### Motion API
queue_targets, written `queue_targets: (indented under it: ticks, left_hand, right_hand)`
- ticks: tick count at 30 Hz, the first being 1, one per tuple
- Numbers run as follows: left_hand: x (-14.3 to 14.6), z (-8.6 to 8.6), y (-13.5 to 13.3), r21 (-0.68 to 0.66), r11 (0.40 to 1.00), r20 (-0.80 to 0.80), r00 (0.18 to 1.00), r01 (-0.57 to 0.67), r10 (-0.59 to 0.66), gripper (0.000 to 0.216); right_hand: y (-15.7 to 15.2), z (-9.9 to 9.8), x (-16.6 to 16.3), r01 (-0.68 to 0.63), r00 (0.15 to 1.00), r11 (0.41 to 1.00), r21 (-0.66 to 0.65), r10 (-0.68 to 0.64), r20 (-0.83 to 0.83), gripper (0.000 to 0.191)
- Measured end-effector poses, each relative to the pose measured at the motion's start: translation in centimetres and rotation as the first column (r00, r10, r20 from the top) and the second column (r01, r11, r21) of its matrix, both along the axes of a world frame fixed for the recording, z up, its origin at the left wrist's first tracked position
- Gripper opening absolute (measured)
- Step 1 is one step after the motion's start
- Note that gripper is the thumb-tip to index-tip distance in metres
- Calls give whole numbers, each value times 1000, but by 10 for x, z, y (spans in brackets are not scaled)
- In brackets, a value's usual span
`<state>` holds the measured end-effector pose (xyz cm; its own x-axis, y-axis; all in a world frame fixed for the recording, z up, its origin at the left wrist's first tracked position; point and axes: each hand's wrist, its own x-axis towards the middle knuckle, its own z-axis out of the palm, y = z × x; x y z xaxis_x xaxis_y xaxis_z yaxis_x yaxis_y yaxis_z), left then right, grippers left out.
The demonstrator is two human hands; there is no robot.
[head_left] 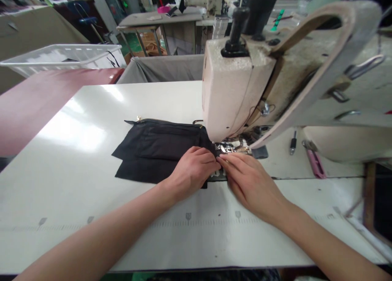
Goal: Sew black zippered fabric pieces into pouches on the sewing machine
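Black fabric (162,144) with a zipper (162,121) along its far edge lies flat on the white sewing table, its right end beside the presser foot (228,147) of a sewing machine (235,85). My left hand (196,168) rests on the fabric's right part, fingers curled and pinching its edge close to the foot. Just to the right, my right hand (251,181) has its fingertips together at the same edge, pressing on the fabric. The fingertips of both hands nearly meet. Under the hands, part of the fabric is hidden.
A pen-like tool (293,144) and pink-handled thread snips (315,160) lie right of the machine. Printed ruler marks (188,216) run along the table's near side. A white plastic basket (82,54) stands at the back left, by a reddish surface (55,93).
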<state>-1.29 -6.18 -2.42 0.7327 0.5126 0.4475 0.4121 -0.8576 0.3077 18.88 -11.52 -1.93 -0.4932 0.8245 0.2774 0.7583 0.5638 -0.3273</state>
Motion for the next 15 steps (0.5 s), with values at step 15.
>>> queue_targets:
  ticks: [15]
  left_hand:
    - [-10, 2, 8, -9, 999, -47, 997, 54, -54, 24]
  right_hand:
    - [0, -6, 3, -28, 1000, 998, 55, 28, 10, 41]
